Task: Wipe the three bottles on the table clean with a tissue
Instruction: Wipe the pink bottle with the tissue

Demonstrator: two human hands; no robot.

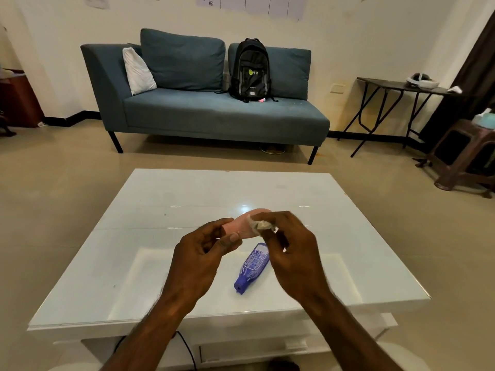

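Note:
My left hand [203,253] holds a pink bottle [242,224] by its cap end, above the white table [160,210]. My right hand [289,245] pinches a crumpled white tissue [261,224] against the bottle's wider end. A purple bottle [253,266] lies on its side on the table just below and between my hands, its cap toward me. No third bottle shows in view; my hands may hide it.
A blue sofa [209,111] with a black backpack [250,70] stands beyond the table. A dark folding table [401,85] and a brown stool [463,153] are at the right. A black cable [184,346] hangs under the table's near edge.

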